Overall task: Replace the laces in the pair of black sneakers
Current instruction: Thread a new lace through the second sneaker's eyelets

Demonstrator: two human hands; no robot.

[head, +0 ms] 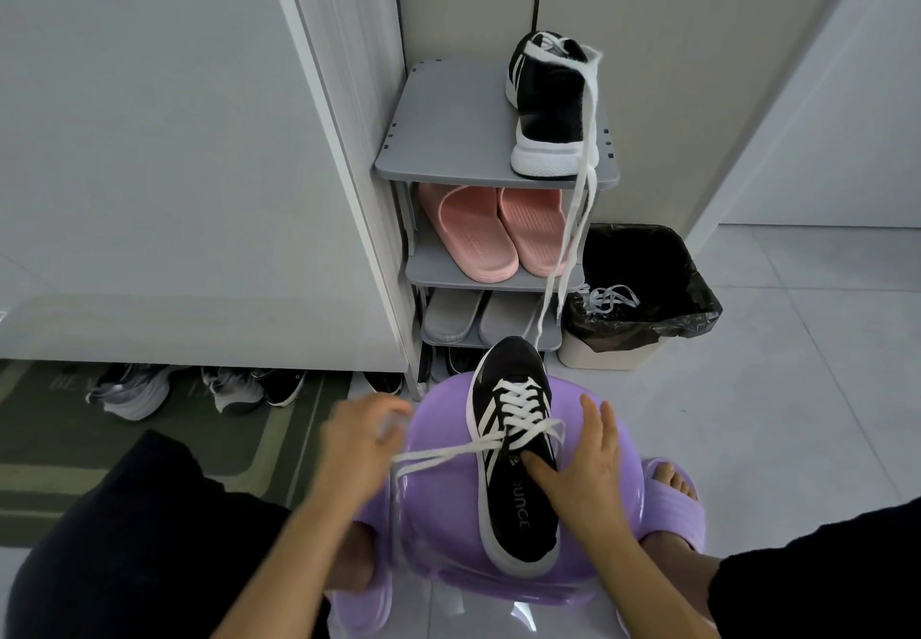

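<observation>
A black sneaker with white stripes (513, 514) lies on a purple plastic stool (438, 553), laced with a white lace (518, 414). My right hand (583, 469) rests on the sneaker's side, thumb pressing near the tongue, fingers straight. My left hand (361, 444), blurred, holds the lace's loose ends (438, 456) stretched out to the left. The second black sneaker (550, 105) stands on top of a grey shoe rack (448, 140), with a white lace (578, 219) draped over it and hanging down the rack's front.
Pink slippers (478, 234) and grey slippers (463, 319) fill the rack's lower shelves. A bin lined with a black bag (643, 289) holds white laces (608, 299). More shoes (134, 389) lie under the cabinet at left. My foot in a purple slipper (673, 494) is beside the stool.
</observation>
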